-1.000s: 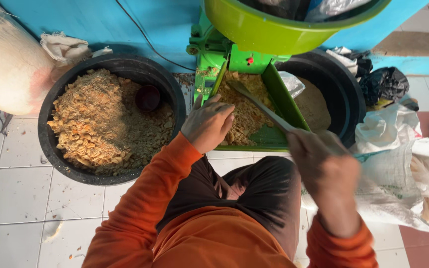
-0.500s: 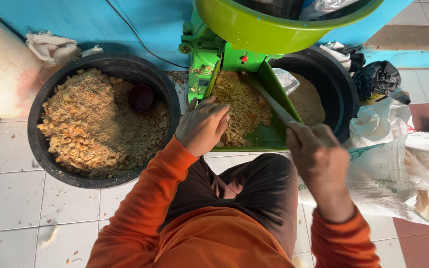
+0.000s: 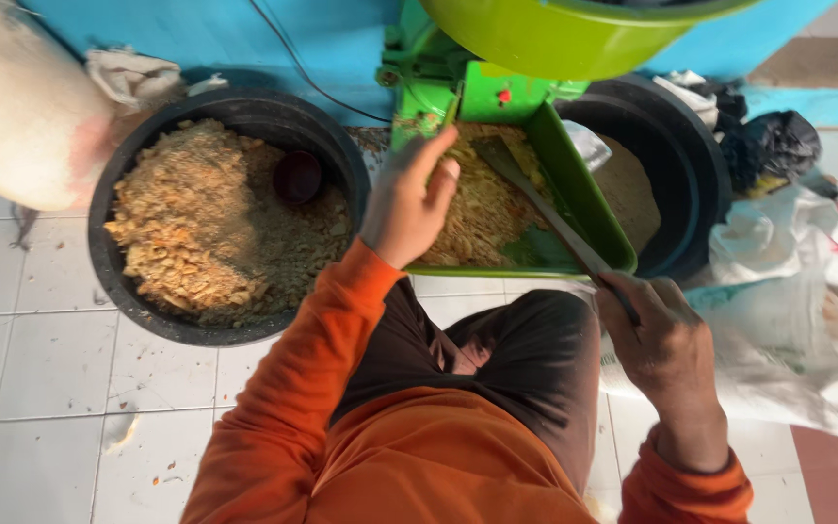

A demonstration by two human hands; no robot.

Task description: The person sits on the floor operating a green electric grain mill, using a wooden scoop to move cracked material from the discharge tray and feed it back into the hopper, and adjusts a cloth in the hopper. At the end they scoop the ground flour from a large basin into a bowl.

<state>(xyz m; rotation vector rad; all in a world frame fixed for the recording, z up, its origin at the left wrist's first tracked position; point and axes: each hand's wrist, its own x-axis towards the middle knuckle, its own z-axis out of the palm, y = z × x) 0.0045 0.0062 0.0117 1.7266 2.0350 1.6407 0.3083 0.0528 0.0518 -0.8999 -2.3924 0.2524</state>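
I look down on a green machine with a sloping green tray (image 3: 589,209) full of coarse yellow-brown crumbs (image 3: 482,213). My left hand (image 3: 409,199) reaches over the tray's left rim, fingers together and pointing up towards the chute; whether it grips the rim I cannot tell. My right hand (image 3: 666,335) is shut on the handle of a long flat metal scraper (image 3: 535,199), whose blade lies in the crumbs near the top of the tray. I wear orange sleeves and dark trousers.
A black tub (image 3: 118,291) on the left holds the same crumbs and a small dark cup (image 3: 298,177). A second black tub (image 3: 700,175) with finer meal sits right of the tray. White sacks (image 3: 797,320) lie at right, a bulging sack (image 3: 21,116) at top left, a green basin (image 3: 574,39) above.
My left hand has moved up along the tray's left side towards the chute. The scraper blade has slid further up into the crumbs, and my right hand has shifted slightly.
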